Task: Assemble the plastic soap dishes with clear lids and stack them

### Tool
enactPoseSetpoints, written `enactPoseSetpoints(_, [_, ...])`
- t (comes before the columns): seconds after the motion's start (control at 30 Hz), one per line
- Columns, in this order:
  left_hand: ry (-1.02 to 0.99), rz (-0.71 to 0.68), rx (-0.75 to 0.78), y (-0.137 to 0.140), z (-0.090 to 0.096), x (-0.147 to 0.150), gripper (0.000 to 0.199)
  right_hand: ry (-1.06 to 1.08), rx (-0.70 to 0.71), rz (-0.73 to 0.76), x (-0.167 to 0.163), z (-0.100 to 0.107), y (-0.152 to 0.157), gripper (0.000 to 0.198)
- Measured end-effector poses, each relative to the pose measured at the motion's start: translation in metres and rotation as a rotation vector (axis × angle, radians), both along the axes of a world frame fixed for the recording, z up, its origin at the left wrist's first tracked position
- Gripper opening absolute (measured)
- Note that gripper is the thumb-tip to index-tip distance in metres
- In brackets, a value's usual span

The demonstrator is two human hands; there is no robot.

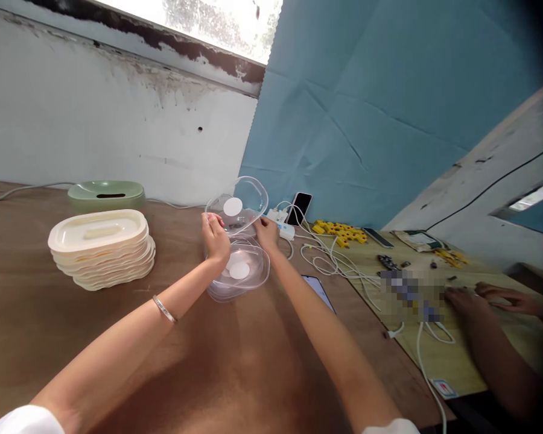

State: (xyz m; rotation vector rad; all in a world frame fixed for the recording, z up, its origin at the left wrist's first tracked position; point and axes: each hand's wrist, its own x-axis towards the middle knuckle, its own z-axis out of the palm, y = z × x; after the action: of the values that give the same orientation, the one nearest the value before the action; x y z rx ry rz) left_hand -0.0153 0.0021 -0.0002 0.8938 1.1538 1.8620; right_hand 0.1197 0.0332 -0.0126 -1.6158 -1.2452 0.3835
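Observation:
Between my two hands, a clear plastic lid-like piece (256,202) with a round white label is tilted up on its edge. My left hand (216,238) is closed on its left side, fingers wrapped at the rim. My right hand (266,234) pinches its lower right edge. Just below and partly behind the hands lies a stack of similar clear plastic pieces (259,274), the top one also bearing a round white label. Whether the held piece touches the stack, I cannot tell.
Left stands a stack of cream plastic trays (102,265), with a green slotted container (104,202) behind. A power strip (285,230), white cables (330,259) and two phones (300,208) lie right. Beyond are yellow parts (341,232) and another person's hands (468,301).

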Motion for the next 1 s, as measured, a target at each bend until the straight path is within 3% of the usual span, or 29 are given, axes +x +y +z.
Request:
enactPoseSetpoints(0.2, [-0.106,-0.064,0.014,-0.004,0.013,-0.005,0.025,0.251,0.156,-0.196,0.022,-0.011,-0.006,0.044])
enactPoseSetpoints(0.33, [-0.154,-0.135,0.011,-0.012,0.014,-0.005,0.024,0.436,0.253,-0.297,0.05,-0.005,-0.026,0.045])
enactPoseSetpoints(0.47, [-0.152,-0.21,0.011,-0.022,0.017,-0.007,0.02,0.548,0.317,-0.336,0.074,0.008,-0.083,0.039])
enactPoseSetpoints(0.57, [-0.113,-0.283,0.028,-0.033,0.026,-0.02,0.014,0.582,0.264,-0.306,0.075,0.008,-0.145,0.033])
enactPoseSetpoints(0.63, [-0.072,-0.326,0.048,-0.045,0.033,-0.038,0.011,0.588,0.173,-0.228,0.064,0.004,-0.187,0.032])
enactPoseSetpoints(0.77, [0.036,-0.373,0.035,-0.08,0.034,-0.09,0.019,0.421,-0.304,0.205,0.015,-0.007,-0.25,0.035])
enactPoseSetpoints(0.87, [0.209,-0.36,0.01,-0.113,0.016,-0.131,0.026,0.326,-0.543,0.513,-0.028,-0.013,-0.264,0.029])
enactPoseSetpoints(1.0, [0.45,-0.236,0.002,-0.164,-0.023,-0.167,0.023,0.258,-0.598,0.605,-0.063,-0.025,-0.256,0.029])
